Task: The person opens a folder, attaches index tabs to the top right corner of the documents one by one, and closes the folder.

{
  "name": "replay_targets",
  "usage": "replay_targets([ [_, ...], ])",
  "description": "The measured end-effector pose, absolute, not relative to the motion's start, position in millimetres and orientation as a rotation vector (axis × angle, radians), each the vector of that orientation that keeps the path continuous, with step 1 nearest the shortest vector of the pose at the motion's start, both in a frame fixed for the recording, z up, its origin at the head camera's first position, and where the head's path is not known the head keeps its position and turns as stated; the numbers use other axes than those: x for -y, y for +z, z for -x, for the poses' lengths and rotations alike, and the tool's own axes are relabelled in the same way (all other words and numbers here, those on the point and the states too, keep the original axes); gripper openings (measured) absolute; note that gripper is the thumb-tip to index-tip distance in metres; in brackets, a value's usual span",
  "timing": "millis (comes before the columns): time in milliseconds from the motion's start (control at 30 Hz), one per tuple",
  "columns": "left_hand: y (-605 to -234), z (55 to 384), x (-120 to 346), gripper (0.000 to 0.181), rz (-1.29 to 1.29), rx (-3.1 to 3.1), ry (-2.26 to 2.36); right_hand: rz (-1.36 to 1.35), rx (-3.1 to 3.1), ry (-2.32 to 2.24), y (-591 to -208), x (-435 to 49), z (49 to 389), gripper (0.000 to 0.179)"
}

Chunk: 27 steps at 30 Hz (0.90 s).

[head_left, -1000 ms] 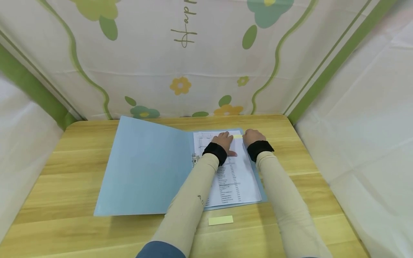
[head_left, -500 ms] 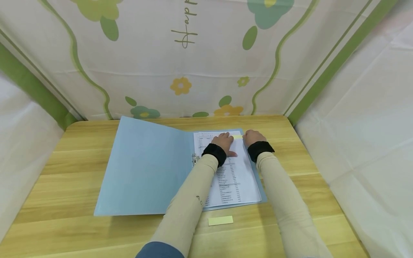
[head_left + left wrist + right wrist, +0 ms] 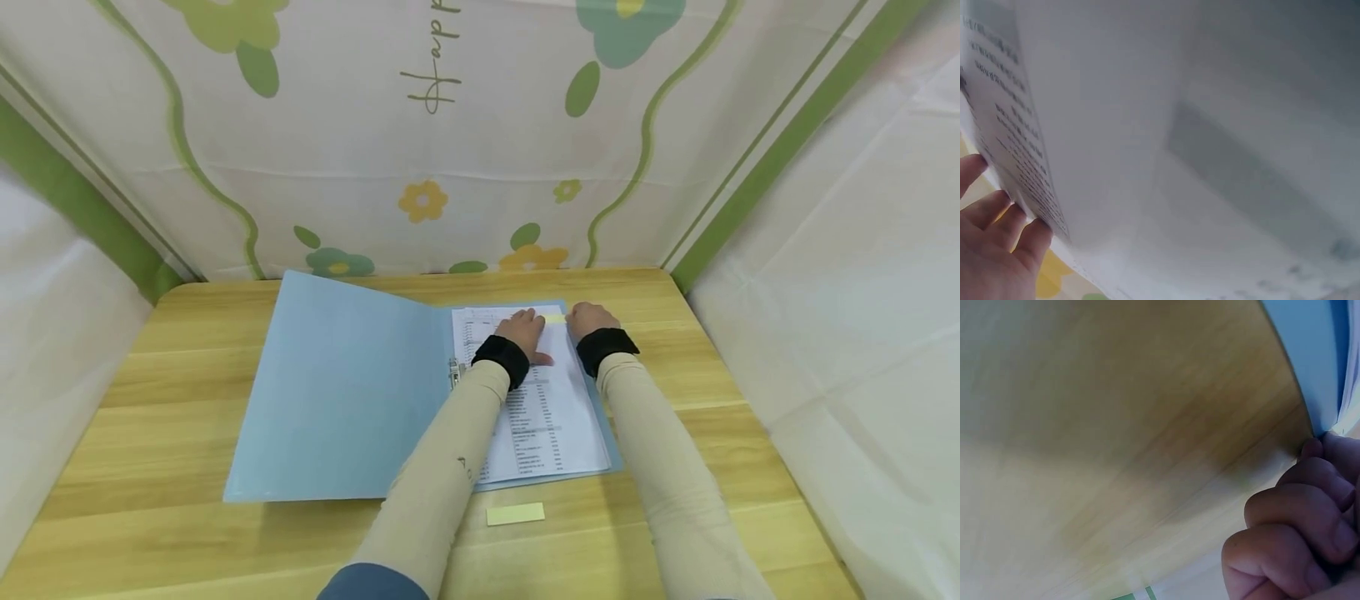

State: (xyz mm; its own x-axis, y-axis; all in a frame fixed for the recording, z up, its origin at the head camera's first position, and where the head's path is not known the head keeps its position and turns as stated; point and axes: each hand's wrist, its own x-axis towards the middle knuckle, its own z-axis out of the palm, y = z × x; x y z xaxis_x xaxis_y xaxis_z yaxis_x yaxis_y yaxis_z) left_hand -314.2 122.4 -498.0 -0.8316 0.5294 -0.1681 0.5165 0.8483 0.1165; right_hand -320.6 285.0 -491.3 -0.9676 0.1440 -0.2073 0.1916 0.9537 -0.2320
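Observation:
An open light-blue folder lies on the table, with printed sheets stacked in its right half by the metal clip. My left hand rests on the upper part of the top sheet, fingers spread and thumb out to the right. Between the two hands a pale yellow sticky note lies across the sheet's upper right. My right hand pinches its outer end at the paper's edge; the remaining fingers curl into the palm in the right wrist view. The pinched end is mostly hidden by the fingers.
Another yellow sticky strip lies on the wooden table in front of the folder. A flower-printed cloth hangs behind the table, with white cloth at the right side. The folder's left cover stands slightly raised along its near edge.

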Motion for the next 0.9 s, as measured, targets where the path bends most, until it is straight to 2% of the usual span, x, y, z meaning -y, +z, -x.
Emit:
replay_targets([
  [467, -500.1, 301.7, -118.8, 0.068, -0.813, -2.857, 0.047, -0.237, -2.95, -0.382, -486.0, -279.4, 312.4, 0.037],
  [900, -497.1, 291.6, -114.5, 0.069, -0.847, -2.994, 0.017, -0.269, -2.975, -0.397, -491.0, -282.7, 315.8, 0.037],
])
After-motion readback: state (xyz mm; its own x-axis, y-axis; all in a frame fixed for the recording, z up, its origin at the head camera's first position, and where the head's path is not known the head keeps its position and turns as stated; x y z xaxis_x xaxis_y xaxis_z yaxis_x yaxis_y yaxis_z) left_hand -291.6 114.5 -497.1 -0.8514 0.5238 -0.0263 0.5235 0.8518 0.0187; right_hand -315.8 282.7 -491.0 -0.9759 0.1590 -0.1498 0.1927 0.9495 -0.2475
